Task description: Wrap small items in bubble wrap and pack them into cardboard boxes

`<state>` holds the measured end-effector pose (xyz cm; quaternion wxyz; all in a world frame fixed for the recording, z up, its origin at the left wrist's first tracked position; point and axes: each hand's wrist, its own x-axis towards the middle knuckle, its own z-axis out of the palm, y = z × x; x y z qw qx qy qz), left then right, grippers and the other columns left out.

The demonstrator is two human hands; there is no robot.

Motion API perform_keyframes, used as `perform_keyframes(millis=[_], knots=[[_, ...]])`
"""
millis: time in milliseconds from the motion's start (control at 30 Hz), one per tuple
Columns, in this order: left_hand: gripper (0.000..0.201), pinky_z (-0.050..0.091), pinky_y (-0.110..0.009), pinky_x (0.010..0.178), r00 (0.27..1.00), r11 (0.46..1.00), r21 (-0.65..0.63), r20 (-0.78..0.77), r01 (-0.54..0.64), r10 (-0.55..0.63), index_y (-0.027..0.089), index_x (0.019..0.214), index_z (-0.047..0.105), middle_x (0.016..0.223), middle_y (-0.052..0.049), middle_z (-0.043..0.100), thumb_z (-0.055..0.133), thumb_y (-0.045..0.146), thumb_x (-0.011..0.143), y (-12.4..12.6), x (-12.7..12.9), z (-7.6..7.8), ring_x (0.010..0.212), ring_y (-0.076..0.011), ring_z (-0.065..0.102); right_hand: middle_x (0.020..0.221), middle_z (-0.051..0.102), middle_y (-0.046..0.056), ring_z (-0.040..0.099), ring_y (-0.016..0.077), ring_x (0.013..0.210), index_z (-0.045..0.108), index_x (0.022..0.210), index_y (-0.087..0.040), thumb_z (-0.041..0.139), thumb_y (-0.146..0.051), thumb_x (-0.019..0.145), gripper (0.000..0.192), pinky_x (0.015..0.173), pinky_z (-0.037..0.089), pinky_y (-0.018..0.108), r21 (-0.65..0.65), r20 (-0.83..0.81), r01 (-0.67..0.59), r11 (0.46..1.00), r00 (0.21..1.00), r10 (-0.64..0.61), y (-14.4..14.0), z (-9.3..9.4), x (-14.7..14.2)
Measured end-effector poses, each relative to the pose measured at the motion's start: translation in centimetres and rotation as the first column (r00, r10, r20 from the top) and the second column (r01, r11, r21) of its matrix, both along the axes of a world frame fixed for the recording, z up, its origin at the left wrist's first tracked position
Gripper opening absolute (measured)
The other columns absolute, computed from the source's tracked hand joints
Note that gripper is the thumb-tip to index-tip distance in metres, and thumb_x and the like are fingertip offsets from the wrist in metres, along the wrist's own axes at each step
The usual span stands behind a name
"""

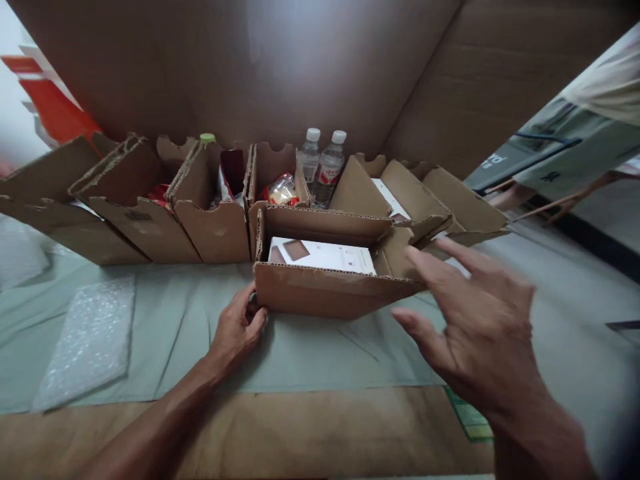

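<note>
Open corrugated cardboard box [320,290], nearest the person, on the bench [190,320]; flaps raised, raw fluted edges showing. Contents: one flat white rectangular carton [325,255] with a brown square printed near its left end, lying flat and filling most of the floor of the box

Left hand [237,330]: at the box's front left corner, fingers curled against the cardboard wall, thumb beside them; grip closed on the corner edge, touching it

Right hand [475,333]: raised in front of the box's right side, fingers spread apart and slightly blurred, grip open, holding nothing, not touching the box

Row of further open cardboard boxes [150,213] behind, same brown corrugated stock, some with scalloped notches cut in the flaps. Contents, left to right: red packaging, partly hidden; a dark maroon item [233,170] with a green cap [207,139] showing beside it; a crinkled clear snack packet [281,190] with red and yellow print; a white flat piece in the right-hand box [425,200]

Two clear plastic water bottles [320,167], white caps, red labels, upright and touching, standing just behind the near box

Bench cover: pale green cloth, smooth with light creases, over brown board at the near edge. Sheet of bubble wrap [87,340], translucent, pebbled, lying flat at left, well apart from the boxes

Large brown cardboard panel [250,67] forms the backdrop
</note>
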<state>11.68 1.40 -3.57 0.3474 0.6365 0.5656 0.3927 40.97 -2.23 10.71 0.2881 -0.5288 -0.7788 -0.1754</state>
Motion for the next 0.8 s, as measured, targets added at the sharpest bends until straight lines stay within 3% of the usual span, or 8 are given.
perform_keyframes(millis=[167,333,400,500,567,633,700,800], knots=[[0.048,0.052,-0.032,0.075,1.0,1.0,-0.001,0.022,0.015,-0.015,0.019,0.134,0.061,0.094,-0.006,0.07,0.055,0.024,0.087,0.0,0.0,-0.3,0.076,-0.0177,0.062,0.089,0.077,0.013,0.068,0.0344,0.091,0.076,0.107,-0.024,0.054,-0.083,0.086,0.066,0.092,0.047,0.053,-0.275,0.186,0.024,0.961,0.982,0.029,3.1,2.3,-1.1],[0.049,0.054,-0.034,0.085,0.999,0.998,0.062,0.033,-0.013,0.011,0.019,0.135,0.061,0.112,-0.01,0.07,0.054,0.018,0.087,0.0,0.0,-0.6,0.089,-0.0187,0.065,0.106,0.08,0.011,0.072,0.0339,0.095,0.078,0.111,-0.024,0.055,-0.086,0.082,0.073,0.084,0.053,0.047,-0.495,0.149,-0.075,0.865,0.974,0.17,5.1,2.4,-0.7],[0.049,0.054,-0.034,0.085,0.999,0.997,0.076,0.032,-0.017,0.014,0.018,0.136,0.061,0.114,-0.011,0.07,0.053,0.018,0.088,0.0,0.0,-0.7,0.089,-0.0186,0.065,0.114,0.079,0.012,0.072,0.0369,0.103,0.077,0.116,-0.023,0.055,-0.085,0.083,0.073,0.087,0.054,0.051,-0.483,0.114,-0.094,0.87,0.979,0.169,5.1,2.6,-0.8],[0.052,0.054,-0.033,0.084,0.999,0.997,0.075,0.034,-0.007,0.004,0.017,0.141,0.057,0.115,-0.011,0.069,0.053,0.02,0.089,-0.1,-0.1,-0.8,0.084,-0.0174,0.065,0.127,0.076,0.012,0.068,0.0391,0.121,0.075,0.121,-0.025,0.058,-0.074,0.09,0.061,0.102,0.05,0.058,-0.258,0.042,-0.103,0.961,0.992,0.118,3.2,2.1,-0.8],[0.055,0.053,-0.033,0.081,0.999,0.998,0.062,0.032,-0.007,0.005,0.018,0.144,0.054,0.115,-0.01,0.069,0.054,0.022,0.089,-0.2,-0.1,-0.9,0.08,-0.0165,0.063,0.132,0.074,0.012,0.066,0.0362,0.127,0.075,0.121,-0.026,0.062,-0.06,0.095,0.044,0.11,0.046,0.059,-0.014,-0.113,-0.012,1.0,0.994,0.011,1.2,0.5,-0.4],[0.057,0.053,-0.033,0.08,0.999,0.998,0.056,0.032,-0.018,0.016,0.019,0.146,0.053,0.115,-0.01,0.069,0.056,0.022,0.088,-0.3,0.0,-0.9,0.078,-0.016,0.062,0.129,0.075,0.012,0.068,0.033,0.124,0.075,0.118,-0.026,0.065,-0.047,0.096,0.032,0.111,0.047,0.057,0.13,-0.396,0.182,0.975,0.911,-0.117,-0.7,-2.4,0.3],[0.058,0.053,-0.033,0.08,0.999,0.997,0.062,0.034,-0.035,0.033,0.02,0.145,0.054,0.115,-0.01,0.068,0.056,0.022,0.087,-0.3,0.2,-0.9,0.076,-0.0158,0.061,0.122,0.077,0.013,0.072,0.0327,0.116,0.074,0.12,-0.024,0.067,-0.048,0.093,0.037,0.106,0.052,0.057,-0.007,-0.636,0.291,0.957,0.737,-0.229,-1.7,-6.1,0.9],[0.059,0.055,-0.036,0.082,0.998,0.996,0.078,0.036,-0.048,0.045,0.017,0.144,0.053,0.118,-0.012,0.067,0.056,0.019,0.086,-0.1,0.3,-0.7,0.077,-0.0166,0.061,0.117,0.077,0.013,0.075,0.0325,0.098,0.069,0.125,-0.022,0.071,-0.064,0.081,0.061,0.091,0.059,0.055,-0.397,-0.682,0.119,0.91,0.625,-0.379,-1.4,-10.9,0.4]])
